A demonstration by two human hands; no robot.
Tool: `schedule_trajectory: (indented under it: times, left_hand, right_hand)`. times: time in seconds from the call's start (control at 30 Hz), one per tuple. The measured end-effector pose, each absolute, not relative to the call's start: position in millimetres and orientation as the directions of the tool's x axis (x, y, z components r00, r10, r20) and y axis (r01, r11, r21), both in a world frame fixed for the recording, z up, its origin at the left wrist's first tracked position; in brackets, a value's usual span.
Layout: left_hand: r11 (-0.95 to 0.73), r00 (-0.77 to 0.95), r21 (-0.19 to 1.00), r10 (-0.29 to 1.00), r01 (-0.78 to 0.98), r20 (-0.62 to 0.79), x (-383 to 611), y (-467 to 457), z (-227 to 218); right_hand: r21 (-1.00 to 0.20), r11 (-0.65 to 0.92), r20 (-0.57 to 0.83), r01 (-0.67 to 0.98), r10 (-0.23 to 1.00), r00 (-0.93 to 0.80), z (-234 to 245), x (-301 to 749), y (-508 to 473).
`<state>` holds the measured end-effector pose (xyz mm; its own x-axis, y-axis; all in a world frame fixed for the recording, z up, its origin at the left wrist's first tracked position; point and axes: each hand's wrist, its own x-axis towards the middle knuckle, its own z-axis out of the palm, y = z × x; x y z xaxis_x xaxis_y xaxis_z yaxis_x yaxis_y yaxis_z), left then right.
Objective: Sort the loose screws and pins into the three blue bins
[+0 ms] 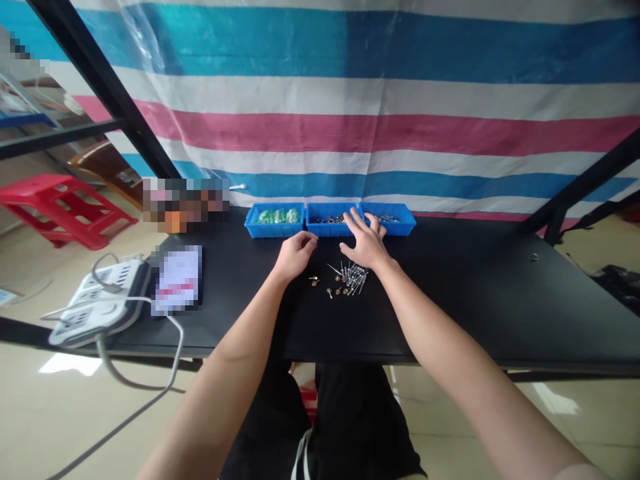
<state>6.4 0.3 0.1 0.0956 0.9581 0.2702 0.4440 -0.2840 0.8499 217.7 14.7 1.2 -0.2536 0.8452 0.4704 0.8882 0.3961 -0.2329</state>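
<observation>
My left hand (295, 256) is closed in a pinch in front of the blue bins; whatever its fingers hold, if anything, is too small to make out. My right hand (369, 244) has its fingers spread, its fingertips over the front edges of the middle blue bin (327, 230) and right blue bin (400, 229). Small brass-coloured pieces lie in the middle bin, and silver pieces in the right one. Just below my right hand is a heap of thin silver pins that look like blind rivets (356, 279). Several brass-coloured round-headed pieces (329, 293) lie scattered beside it.
The left blue bin (275, 231) contains green-and-clear plastic packets. A white power strip (100, 300) with cables and a blurred phone-like object (177, 280) lie at the black table's left. A small metal ring (535, 257) lies far right. Striped sheeting (375, 100) hangs behind.
</observation>
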Motion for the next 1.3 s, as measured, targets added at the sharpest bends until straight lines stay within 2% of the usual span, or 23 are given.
schedule_trajectory:
  times: [0.1,0.27,0.57,0.7,0.87,0.97,1.07,1.3]
  left_hand:
    - [-0.280,0.093,0.843,0.959,0.459,0.268,6,0,0]
    - [-0.276,0.088,0.840,0.960,0.467,0.267,5,0,0]
    - [-0.287,0.102,0.812,0.956,0.509,0.274,4,0,1]
    - [-0.282,0.101,0.816,0.958,0.505,0.269,4,0,2]
    - [-0.288,0.099,0.815,0.956,0.503,0.277,4,-1,3]
    - [-0.299,0.098,0.808,0.952,0.508,0.291,4,-2,4]
    - [-0.299,0.081,0.806,0.950,0.511,0.301,4,-3,6]
    - [-0.297,0.085,0.812,0.951,0.502,0.296,4,-3,6]
  right_hand:
    - [-0.223,0.351,0.450,0.910,0.865,-0.223,0,218,17]
    - [-0.275,0.319,0.463,0.907,0.871,-0.166,0,219,17]
    - [-0.341,0.408,0.490,0.847,0.846,-0.211,-1,214,13]
    - [-0.363,0.527,0.502,0.769,0.806,-0.315,2,209,9]
    - [-0.317,0.709,0.517,0.630,0.686,-0.511,14,195,-8]
    - [-0.309,0.790,0.436,0.530,0.613,-0.659,17,184,-17]
    - [-0.319,0.816,0.352,0.481,0.574,-0.739,13,177,-21]
    - [-0.287,0.813,0.298,0.506,0.578,-0.760,8,172,-22]
